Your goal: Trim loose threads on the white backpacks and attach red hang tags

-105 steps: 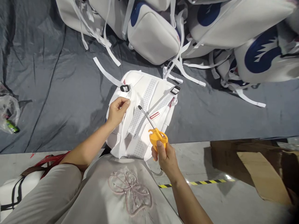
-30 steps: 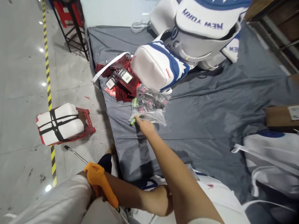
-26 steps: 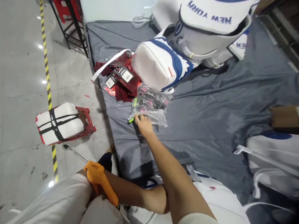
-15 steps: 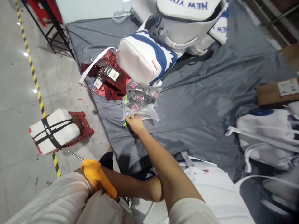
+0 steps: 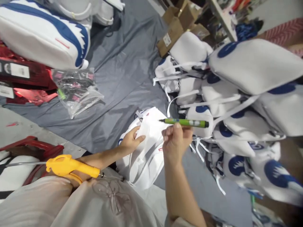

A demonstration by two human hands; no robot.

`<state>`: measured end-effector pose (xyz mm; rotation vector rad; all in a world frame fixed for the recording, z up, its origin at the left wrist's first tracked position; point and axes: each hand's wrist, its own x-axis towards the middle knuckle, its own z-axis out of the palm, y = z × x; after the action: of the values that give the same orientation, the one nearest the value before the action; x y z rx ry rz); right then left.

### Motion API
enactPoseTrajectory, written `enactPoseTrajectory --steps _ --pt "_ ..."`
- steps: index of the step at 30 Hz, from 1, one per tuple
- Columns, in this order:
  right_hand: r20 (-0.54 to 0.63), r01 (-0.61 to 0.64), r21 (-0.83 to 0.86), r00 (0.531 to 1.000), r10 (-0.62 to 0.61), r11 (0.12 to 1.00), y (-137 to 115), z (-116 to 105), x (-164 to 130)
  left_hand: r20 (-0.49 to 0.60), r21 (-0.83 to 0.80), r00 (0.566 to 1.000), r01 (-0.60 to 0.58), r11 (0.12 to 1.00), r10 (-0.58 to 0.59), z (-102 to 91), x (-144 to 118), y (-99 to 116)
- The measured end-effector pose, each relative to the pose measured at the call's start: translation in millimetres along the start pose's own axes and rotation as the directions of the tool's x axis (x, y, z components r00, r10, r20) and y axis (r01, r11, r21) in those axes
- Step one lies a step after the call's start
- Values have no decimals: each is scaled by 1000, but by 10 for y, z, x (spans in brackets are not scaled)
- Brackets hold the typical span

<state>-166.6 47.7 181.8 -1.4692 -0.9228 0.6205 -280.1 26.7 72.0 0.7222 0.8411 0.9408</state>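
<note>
Green marker [image 5: 185, 122] up in the air, held level in the right hand [image 5: 176, 142], tip pointing left, fingers curled around its lower edge in a closed grip. It hangs just above the white backpack [image 5: 144, 148], which lies on the grey sheet [image 5: 123, 75] in front of the person. The left hand [image 5: 131, 141] lies on the near left part of that backpack, fingers spread loosely and pressing on the white fabric; it grips nothing that I can make out. Down at the person's lap, a yellow air blow gun [image 5: 71, 167] is tucked against the left forearm, its thin metal nozzle pointing off to the left over a red stool [image 5: 44, 149]. Neither hand is on it.

Over to the left on the sheet, a clear plastic bag [image 5: 75, 90] with small dark and pink bits inside, and a green object beside it. Behind that, a stack of shiny red tags [image 5: 26, 82] and a white and blue bag [image 5: 44, 31] lying on its side. On the right, a big heap of white bags with blue emblems [image 5: 246, 94], straps trailing loose all over. At the top, a cardboard box [image 5: 175, 26] sits at the far edge of the sheet.
</note>
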Motion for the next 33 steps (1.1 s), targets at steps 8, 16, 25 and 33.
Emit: enactPoseTrajectory --steps 8,16,25,33 --pt "-311 -255 -217 933 181 942 1237 -981 -529 -51 191 999 16 981 -7 392 155 -41" --pt "62 40 -981 992 110 189 1549 -1413 228 -53 251 998 42 967 -30 498 168 -78" --pt "452 493 -861 855 255 -127 1635 -1676 451 -4 243 1000 -5 970 6 672 -17 -43" --pt "219 286 -797 958 -186 533 1230 -1628 181 -28 274 999 51 960 -45 843 -143 -65"
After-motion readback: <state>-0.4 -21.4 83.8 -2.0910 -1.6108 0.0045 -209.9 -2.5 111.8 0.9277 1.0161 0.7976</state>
